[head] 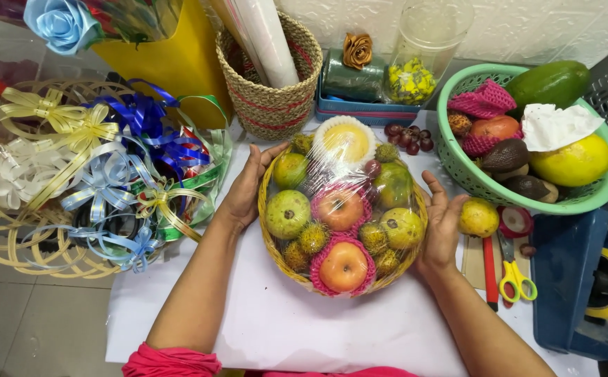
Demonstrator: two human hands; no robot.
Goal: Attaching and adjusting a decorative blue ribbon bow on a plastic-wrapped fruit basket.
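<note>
A round yellow wicker basket (270,241) sits in the middle of the white table, filled with apples, guavas, small spiky fruits and a pale fruit in foam netting. Clear plastic film (349,185) is stretched over the fruit. My left hand (247,187) presses flat against the basket's left side, fingers pointing up. Against the basket's right side lies my right hand (441,227), palm inward. Both hands hold the wrapped basket between them.
A green plastic basket (457,162) of mixed fruit stands at the right, with a loose yellow fruit (478,217) beside it. Yellow-handled scissors (515,274), a red cutter and a tape dispenser (601,286) lie at the right. Ribbon bows (101,174) in wicker baskets fill the left. A woven basket (270,105) holds paper rolls behind.
</note>
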